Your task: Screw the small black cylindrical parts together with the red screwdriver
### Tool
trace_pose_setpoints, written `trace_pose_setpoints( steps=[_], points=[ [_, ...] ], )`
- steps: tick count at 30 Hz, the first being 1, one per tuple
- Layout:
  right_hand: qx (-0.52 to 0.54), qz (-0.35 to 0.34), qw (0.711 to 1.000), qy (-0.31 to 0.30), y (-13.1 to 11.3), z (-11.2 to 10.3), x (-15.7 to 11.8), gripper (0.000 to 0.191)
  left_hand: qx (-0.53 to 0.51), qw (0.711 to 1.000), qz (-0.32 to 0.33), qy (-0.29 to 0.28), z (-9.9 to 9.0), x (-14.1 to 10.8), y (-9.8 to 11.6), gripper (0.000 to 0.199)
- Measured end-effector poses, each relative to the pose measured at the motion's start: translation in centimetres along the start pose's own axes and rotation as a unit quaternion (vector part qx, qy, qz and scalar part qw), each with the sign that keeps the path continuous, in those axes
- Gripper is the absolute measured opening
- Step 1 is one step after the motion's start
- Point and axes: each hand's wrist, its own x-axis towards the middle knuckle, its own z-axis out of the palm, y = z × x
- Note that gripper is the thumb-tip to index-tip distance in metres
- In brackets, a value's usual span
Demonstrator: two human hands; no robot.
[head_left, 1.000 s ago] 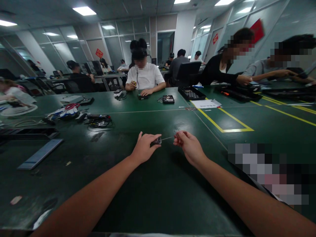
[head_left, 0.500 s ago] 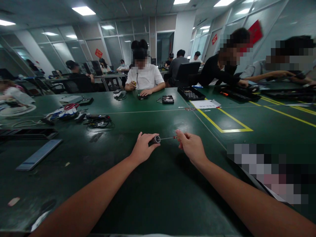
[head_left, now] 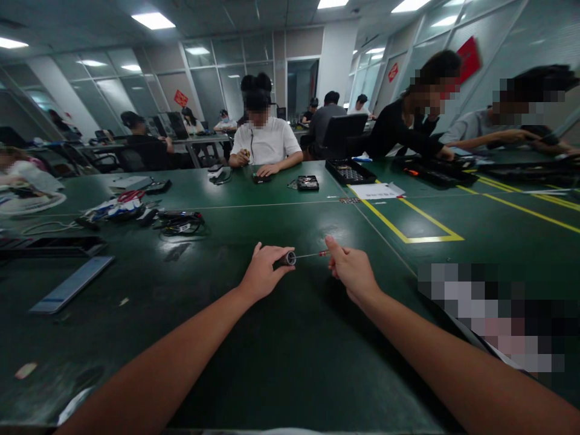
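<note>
My left hand (head_left: 263,272) grips a small dark cylinder (head_left: 289,258) between thumb and fingers, its round, light-rimmed end turned toward me and to the right. A screwdriver (head_left: 323,254) with a reddish handle is in my right hand (head_left: 351,266), fingers curled round it and thumb raised along the top. Its thin metal shaft points left and reaches the rim of the cylinder; whether the tip is inside or only touching, I cannot tell. Both hands are held above the green tabletop (head_left: 290,362).
A phone-like slab (head_left: 72,284) lies at left, near a black tray (head_left: 54,246). Beyond are bundled black cables (head_left: 181,223) and red-handled scissors (head_left: 131,195). A black parts box (head_left: 348,171) and a white paper (head_left: 376,191) lie farther off. A co-worker (head_left: 265,136) sits opposite.
My right thumb has shifted slightly up and right on the screwdriver. The cylinder in my left hand has moved very slightly down.
</note>
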Motion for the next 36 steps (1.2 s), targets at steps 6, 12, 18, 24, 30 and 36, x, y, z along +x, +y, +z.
trace_pose_setpoints(
  steps=[6,12,18,24,30,36],
  points=[
    [-0.063,-0.048,0.997,-0.002,-0.2,-0.3,-0.1,0.066,0.003,1.0,-0.01,0.007,-0.1,0.1,0.1,0.038],
    [-0.11,-0.097,0.987,-0.062,-0.8,-0.6,-0.3,0.057,0.009,1.0,-0.013,-0.006,-0.1,0.1,-0.3,0.036],
    [-0.034,-0.193,0.968,-0.156,-0.2,-0.2,-0.2,0.024,0.022,0.999,-0.033,0.013,-0.4,0.3,-0.4,0.035],
    [-0.051,-0.177,0.976,-0.119,0.0,0.1,-0.5,0.039,0.027,0.999,-0.032,0.006,-0.5,0.4,-0.1,0.034],
    [0.015,-0.164,0.982,-0.09,0.1,0.2,-0.5,0.033,0.021,1.0,-0.017,-0.005,-0.2,0.2,0.0,0.035],
    [0.038,-0.162,0.978,-0.122,0.4,0.2,-0.2,0.028,0.02,1.0,-0.021,-0.003,-0.2,0.1,0.0,0.035]
  ],
)
